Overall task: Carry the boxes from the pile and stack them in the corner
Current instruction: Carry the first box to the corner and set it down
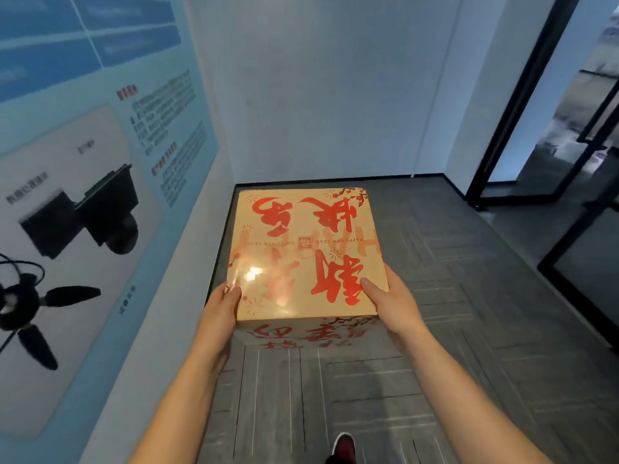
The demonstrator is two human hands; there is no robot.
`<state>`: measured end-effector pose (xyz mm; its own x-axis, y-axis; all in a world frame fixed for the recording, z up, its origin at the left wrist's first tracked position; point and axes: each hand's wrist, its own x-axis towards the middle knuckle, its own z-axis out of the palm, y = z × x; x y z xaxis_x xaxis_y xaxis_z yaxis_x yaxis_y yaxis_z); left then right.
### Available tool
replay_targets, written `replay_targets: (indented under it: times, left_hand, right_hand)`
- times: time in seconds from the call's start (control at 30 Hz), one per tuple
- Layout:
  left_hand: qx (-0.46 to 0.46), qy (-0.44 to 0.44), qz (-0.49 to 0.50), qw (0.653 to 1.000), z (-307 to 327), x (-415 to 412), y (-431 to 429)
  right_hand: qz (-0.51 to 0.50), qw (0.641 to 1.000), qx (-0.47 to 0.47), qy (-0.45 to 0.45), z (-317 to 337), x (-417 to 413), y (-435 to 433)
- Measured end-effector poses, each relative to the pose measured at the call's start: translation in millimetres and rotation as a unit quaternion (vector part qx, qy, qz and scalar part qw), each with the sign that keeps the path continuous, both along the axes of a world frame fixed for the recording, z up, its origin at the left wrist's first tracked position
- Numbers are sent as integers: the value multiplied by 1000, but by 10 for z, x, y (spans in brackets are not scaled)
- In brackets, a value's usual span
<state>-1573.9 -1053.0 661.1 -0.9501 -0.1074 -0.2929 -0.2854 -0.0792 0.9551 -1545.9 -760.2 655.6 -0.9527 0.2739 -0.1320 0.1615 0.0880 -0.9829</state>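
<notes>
Red-lettered box (303, 252) between both hands — left (222, 308), right (390, 303).

left hand (221, 311) gripping left side of box (301, 249) | right hand (393, 304) gripping box's right side | poster (83, 195) hanging left of box | glass door (549, 128) standing right of box | shoe (344, 445) standing before box

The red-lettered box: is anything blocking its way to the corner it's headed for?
Nothing visible does. The left hand and right hand grip the box, close before the corner. The carpet beside it lies bare; the box hides the floor beneath.
</notes>
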Motion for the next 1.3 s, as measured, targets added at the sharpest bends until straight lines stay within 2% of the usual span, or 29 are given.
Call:
replay_targets:
  times: [0.17,0.3,0.47,0.6,0.83,1.0,1.3]
  left_hand:
    - [-44,8,-27,999,46,-1229,208]
    - [-75,13,13,997,210,-2153,249]
    - [-45,16,68,997,298,-3106,162]
    - [-12,11,94,995,155,-4040,39]
    - [4,9,51,999,-127,-5996,-237]
    - [-9,7,5,1000,-82,-7250,-228]
    - [-53,-2,-38,998,-148,-9083,140]
  right_hand:
    - [-5,999,-45,-4,-41,-1296,201]
    - [1,997,-71,-9,77,-2338,207]
    - [36,996,-73,-22,211,-3461,47]
    - [47,998,-34,-16,169,-4412,-96]
    - [45,999,19,-16,115,-6098,-329]
    - [-16,1000,14,-16,106,-7107,-343]
    - [-42,999,-16,-22,-149,-8845,39]
